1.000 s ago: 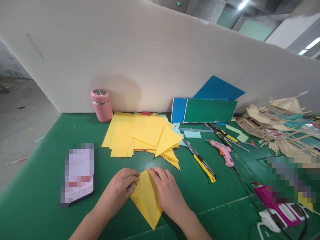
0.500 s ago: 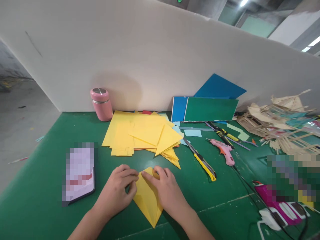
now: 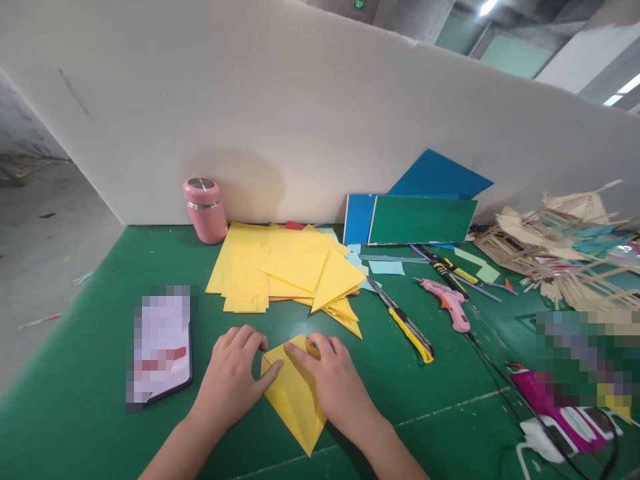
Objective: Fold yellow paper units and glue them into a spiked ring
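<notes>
Kite-shaped piece of folded yellow paper: lies on the green counter between the two hands, its sharp tip toward the near side, creases along its right half.
Left hand: looser now; its fingers no longer bunch over the paper's upper left corner but sit off to the left, thumb spread apart from them and reaching onto the sheet. That corner shows plainly.
Right hand: hardly shifts; thumb across the top of the paper, fingers at a raised fold, upper right. Pinching or only pressing, I cannot tell.
Upshot for the folding: to my eye the right hand does most of the steadying; the raised fold seems not yet flat.
Yellow-handled utility knife and pink plastic glue gun: untouched, off to the right.
Loose heap of flat yellow paper: undisturbed, beyond the hands.
</notes>
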A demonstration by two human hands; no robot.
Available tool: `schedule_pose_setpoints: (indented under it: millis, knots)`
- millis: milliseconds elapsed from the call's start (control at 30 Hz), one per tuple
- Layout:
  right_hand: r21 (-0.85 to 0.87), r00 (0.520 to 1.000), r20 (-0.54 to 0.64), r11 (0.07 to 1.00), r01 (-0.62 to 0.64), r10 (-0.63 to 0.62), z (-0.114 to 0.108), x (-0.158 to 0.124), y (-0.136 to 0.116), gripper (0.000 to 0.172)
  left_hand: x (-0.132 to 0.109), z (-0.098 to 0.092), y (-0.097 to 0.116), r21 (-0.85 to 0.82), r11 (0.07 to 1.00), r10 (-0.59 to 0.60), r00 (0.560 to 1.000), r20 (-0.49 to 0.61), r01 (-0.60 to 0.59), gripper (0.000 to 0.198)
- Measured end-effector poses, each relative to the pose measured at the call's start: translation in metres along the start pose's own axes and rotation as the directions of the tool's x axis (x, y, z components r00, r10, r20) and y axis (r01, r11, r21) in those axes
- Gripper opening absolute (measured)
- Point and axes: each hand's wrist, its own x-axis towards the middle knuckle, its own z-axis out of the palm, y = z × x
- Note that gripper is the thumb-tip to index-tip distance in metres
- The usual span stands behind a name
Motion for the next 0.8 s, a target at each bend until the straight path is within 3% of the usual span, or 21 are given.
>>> schedule_pose_setpoints:
  millis: [233,500,667,800]
  knots:
    - [0.002,0.999,-0.047,1.0,-0.006,0.006,0.0038,0.0008,-0.0009,0.061,-0.0005,0.0024,-0.0018,-0.084,0.996,0.007,0.996,0.089,0.0,0.01]
    - [0.032,0.994,-0.104,0.999,0.03,-0.027,0.0057,-0.0013,0.0029,0.067,-0.0024,0.0003,-0.0003,-0.309,0.948,-0.02,0.986,0.165,0.071,0.006]
    - [0.089,0.99,-0.138,0.996,0.032,-0.02,0.0075,-0.0025,0.0051,0.07,-0.0031,-0.0025,0.0024,-0.423,0.905,0.057,0.974,0.221,0.043,0.009]
    - [0.149,0.987,-0.158,0.988,0.031,-0.007,0.0076,-0.0027,0.0057,0.069,-0.0022,-0.005,0.0024,-0.425,0.902,0.215,0.935,0.282,-0.08,0.006]
